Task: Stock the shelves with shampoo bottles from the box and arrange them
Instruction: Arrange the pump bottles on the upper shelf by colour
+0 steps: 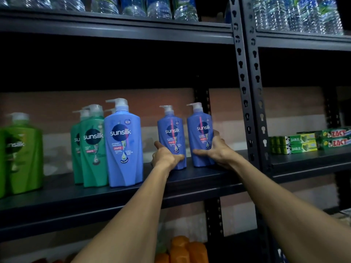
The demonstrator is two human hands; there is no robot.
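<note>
Blue left bottle (171, 132) sits within left grip (166, 156), right bottle (201, 130) within right grip (216, 150).

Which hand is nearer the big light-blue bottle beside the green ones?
Left. The left hand grips the small blue bottle just right of the big light-blue bottle; the right hand grips the rightmost blue bottle, farther off.

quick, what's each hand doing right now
Left hand: grips the left small blue bottle near its base.
Right hand: grips the right small blue bottle near its base.
</note>
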